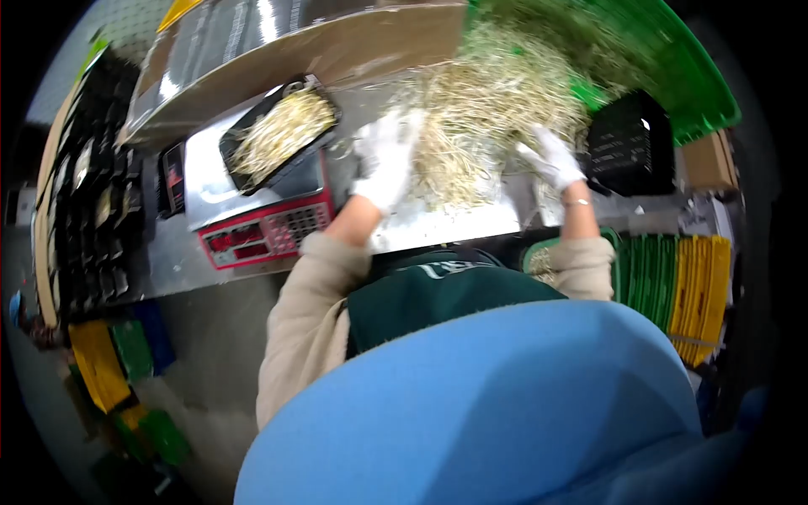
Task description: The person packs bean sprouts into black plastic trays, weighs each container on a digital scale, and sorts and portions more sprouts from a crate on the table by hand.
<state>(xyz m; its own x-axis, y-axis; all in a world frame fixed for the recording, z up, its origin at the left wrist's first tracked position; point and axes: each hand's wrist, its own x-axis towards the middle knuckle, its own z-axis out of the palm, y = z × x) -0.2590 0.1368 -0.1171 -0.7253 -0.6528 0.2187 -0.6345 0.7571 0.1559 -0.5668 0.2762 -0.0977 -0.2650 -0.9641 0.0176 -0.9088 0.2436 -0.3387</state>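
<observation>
A loose heap of bean sprouts spreads over the metal worktop. My left hand, in a white glove, lies against the heap's left side with its fingers stretched out, slightly smeared by motion. On the heap's right side is my right hand, also gloved, with thumb and fingers apart; its fingertips touch the sprouts. To the left, a black tray filled with sprouts rests tilted on the plate of a red weighing scale. Black plastic trays stand to the right of my right hand.
A green crate opens onto the worktop at the back right. Behind the scale is a cardboard box with plastic-wrapped contents. Black trays crowd the far left. Stacked green and yellow crates stand at the lower right.
</observation>
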